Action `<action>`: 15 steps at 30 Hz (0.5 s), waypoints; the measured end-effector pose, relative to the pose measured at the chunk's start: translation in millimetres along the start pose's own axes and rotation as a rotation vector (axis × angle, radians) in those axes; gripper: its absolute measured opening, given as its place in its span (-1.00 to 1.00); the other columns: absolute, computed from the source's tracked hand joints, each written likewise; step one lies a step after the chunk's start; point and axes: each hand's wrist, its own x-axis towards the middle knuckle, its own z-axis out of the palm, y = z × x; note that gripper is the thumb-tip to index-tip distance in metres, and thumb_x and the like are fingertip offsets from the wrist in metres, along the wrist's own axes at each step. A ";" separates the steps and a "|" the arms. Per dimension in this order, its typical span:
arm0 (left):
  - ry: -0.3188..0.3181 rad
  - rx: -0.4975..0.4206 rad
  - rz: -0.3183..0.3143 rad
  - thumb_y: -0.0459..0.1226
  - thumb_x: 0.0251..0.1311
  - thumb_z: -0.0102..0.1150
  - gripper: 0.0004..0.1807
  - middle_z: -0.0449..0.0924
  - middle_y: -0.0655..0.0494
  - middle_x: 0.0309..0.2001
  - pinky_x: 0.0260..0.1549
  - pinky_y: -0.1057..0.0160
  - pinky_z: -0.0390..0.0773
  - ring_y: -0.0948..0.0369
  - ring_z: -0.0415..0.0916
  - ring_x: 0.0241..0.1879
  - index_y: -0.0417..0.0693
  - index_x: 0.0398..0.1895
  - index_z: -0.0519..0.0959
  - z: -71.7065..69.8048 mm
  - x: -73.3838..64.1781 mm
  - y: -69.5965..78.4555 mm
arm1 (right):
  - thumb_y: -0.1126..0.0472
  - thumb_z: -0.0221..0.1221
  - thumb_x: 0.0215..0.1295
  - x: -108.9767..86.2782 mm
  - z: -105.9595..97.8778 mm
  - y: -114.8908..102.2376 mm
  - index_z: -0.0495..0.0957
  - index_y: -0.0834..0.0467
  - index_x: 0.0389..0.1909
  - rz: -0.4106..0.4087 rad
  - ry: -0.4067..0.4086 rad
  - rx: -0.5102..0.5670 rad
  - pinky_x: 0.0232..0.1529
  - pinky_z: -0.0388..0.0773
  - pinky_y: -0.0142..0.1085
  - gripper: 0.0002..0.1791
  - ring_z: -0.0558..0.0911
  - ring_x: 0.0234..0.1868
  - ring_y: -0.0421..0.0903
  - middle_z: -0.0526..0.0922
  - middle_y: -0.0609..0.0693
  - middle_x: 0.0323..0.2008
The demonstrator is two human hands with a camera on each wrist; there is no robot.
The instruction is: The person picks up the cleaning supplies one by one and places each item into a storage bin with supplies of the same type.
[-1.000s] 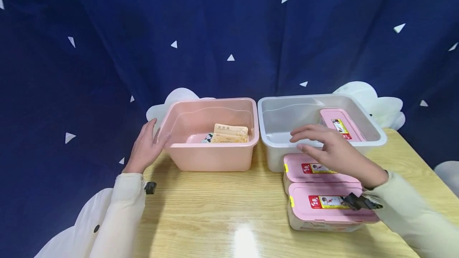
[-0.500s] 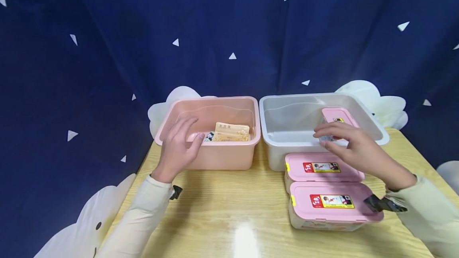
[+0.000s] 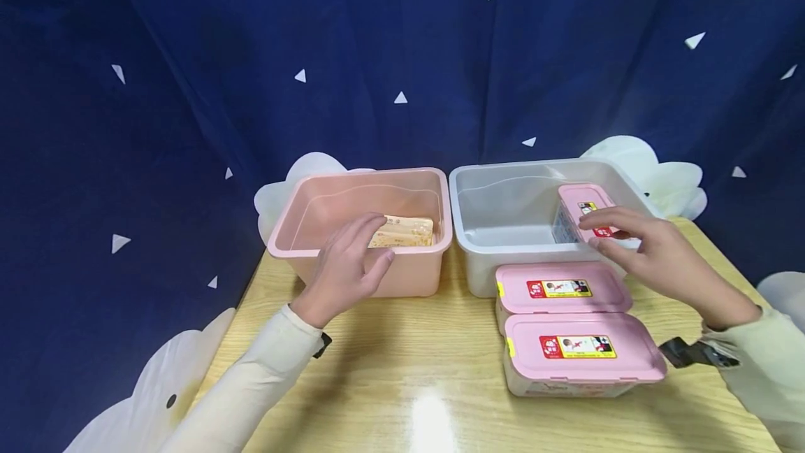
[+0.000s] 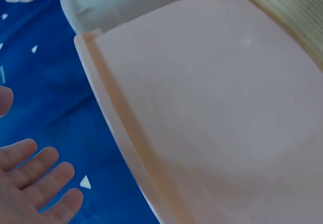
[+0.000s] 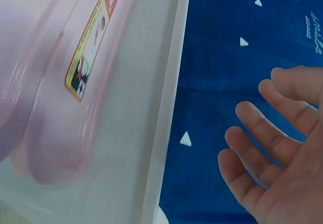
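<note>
My left hand (image 3: 346,268) hovers at the front rim of a pink plastic bin (image 3: 409,275), fingers loosely spread and holding nothing. In the bin lie flat cream-and-gold packets (image 3: 405,231), partly hidden by that hand. To the right, my right hand (image 3: 666,257) is over the front right of a whitish bin (image 3: 481,275), fingers slightly bent and nothing between them. A pink-lidded box (image 3: 578,194) stands inside this bin, overlapped by the right fingertips in the head view. In both wrist views, the left hand (image 4: 40,183) and right hand (image 5: 277,158) show empty, parted fingers.
Two more pink-lidded boxes stand on the wooden table (image 3: 377,369) in front of the whitish bin: a rear box (image 3: 560,289) close against it and a front box (image 3: 585,348). A dark blue curtain (image 3: 352,33) with white triangles hangs behind the bins.
My left hand has moved right, from the pink bin's left side to its front rim. My right hand has shifted right across the whitish bin, uncovering more of the rear box. The boxes stay put.
</note>
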 end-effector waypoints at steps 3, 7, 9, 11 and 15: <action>-0.013 0.020 0.021 -0.13 0.22 0.21 -0.46 0.57 -0.10 0.18 0.16 -0.01 0.55 0.00 0.55 0.18 -0.22 0.21 0.50 5.2 2.0 5.6 | 0.47 0.38 0.03 -2.9 -1.1 6.2 0.68 -0.03 -0.03 0.021 0.008 -0.005 -0.11 0.36 -0.80 -0.52 0.42 -0.08 -0.67 0.68 -0.22 -0.07; -0.041 0.017 0.033 -0.11 0.22 0.20 -0.45 0.56 -0.09 0.21 0.19 0.02 0.53 0.03 0.54 0.20 -0.20 0.23 0.49 13.3 7.4 16.8 | 0.41 0.37 0.10 -7.6 -5.4 16.3 0.68 0.00 -0.02 0.062 0.002 -0.029 -0.14 0.35 -0.81 -0.58 0.40 -0.10 -0.70 0.65 -0.27 -0.06; -0.051 0.001 0.033 -0.10 0.23 0.19 -0.45 0.54 -0.07 0.23 0.22 0.02 0.51 0.03 0.52 0.22 -0.19 0.24 0.49 17.9 10.7 23.3 | 0.36 0.34 0.16 -9.3 -9.1 22.2 0.67 0.02 0.00 0.096 -0.003 -0.044 -0.16 0.33 -0.82 -0.62 0.38 -0.11 -0.72 0.60 -0.37 -0.04; -0.059 -0.014 0.030 -0.08 0.24 0.17 -0.44 0.53 -0.06 0.25 0.24 0.02 0.50 0.03 0.51 0.24 -0.18 0.24 0.48 23.1 13.5 30.1 | 0.33 0.31 0.22 -10.4 -12.8 28.9 0.65 0.05 0.03 0.124 -0.010 -0.062 -0.19 0.32 -0.82 -0.66 0.35 -0.12 -0.74 0.58 -0.35 0.00; -0.079 -0.031 0.017 -0.07 0.24 0.14 -0.44 0.52 -0.04 0.26 0.25 0.02 0.49 0.05 0.48 0.27 -0.15 0.25 0.47 37.6 17.9 41.5 | 0.36 0.25 0.26 -10.7 -16.7 42.3 0.64 0.19 0.02 0.180 -0.002 -0.085 -0.27 0.30 -0.82 -0.70 0.27 -0.14 -0.81 0.64 0.11 0.01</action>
